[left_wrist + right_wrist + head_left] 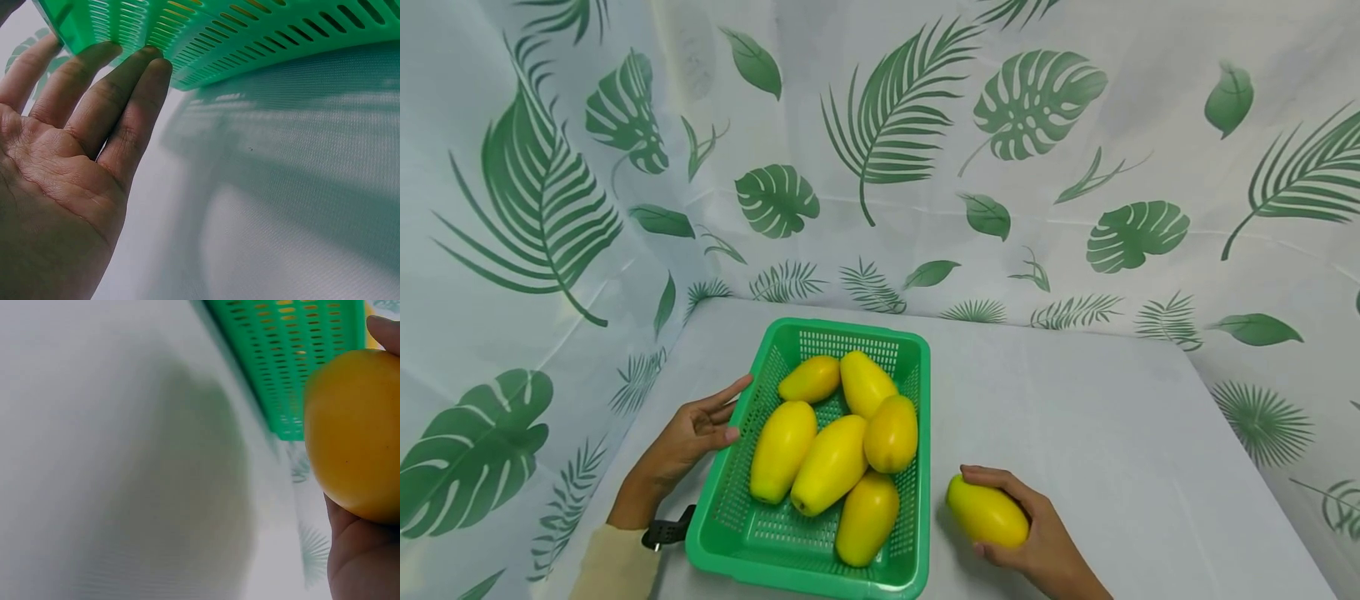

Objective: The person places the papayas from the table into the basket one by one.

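A green plastic basket (808,569) with slotted walls stands on the white-covered table and holds several yellow papayas (831,467). At its left side, my left hand (688,437) has its fingers extended against the outer wall. In the left wrist view, the fingertips of that hand (81,137) touch the slotted wall (219,37) from outside, and the palm holds nothing. To the right of the basket, my right hand (1037,533) grips one papaya (988,512), thumb and fingers on opposite sides. The right wrist view shows this papaya (356,434) apart from the basket, its shadow on the cloth.
The table (1097,433) is spread with white cloth. White sheets with green leaf prints (917,108) hang as walls behind it and on both sides. A black strap (666,531) sits on the left wrist, close to the basket's front left corner.
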The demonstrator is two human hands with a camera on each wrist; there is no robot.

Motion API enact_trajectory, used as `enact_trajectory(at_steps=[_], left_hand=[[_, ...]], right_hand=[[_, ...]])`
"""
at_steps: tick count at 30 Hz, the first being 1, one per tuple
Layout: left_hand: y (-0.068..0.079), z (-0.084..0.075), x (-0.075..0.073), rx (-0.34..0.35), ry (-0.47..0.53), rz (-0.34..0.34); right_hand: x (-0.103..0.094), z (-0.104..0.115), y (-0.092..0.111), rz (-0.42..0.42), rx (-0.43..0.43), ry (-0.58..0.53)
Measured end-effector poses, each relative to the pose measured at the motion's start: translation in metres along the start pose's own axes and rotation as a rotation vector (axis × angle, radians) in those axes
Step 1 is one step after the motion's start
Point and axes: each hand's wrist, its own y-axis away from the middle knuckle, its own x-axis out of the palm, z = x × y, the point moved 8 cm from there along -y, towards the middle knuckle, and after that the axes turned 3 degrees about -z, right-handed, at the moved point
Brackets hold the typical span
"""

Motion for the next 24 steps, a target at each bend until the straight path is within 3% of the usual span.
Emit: enact_trajectory(at_steps=[10,24], left_hand=[[-0.001,0.000,0.000,0.004,0.010,0.009],[0.000,-0.002,0.001,0.004,-0.003,-0.004]], right_hand=[[-0.021,0.037,-0.030,-0.018,-0.112,-0.008],[-0.025,0.088,-0.068,0.033,-0.255,-0.036]])
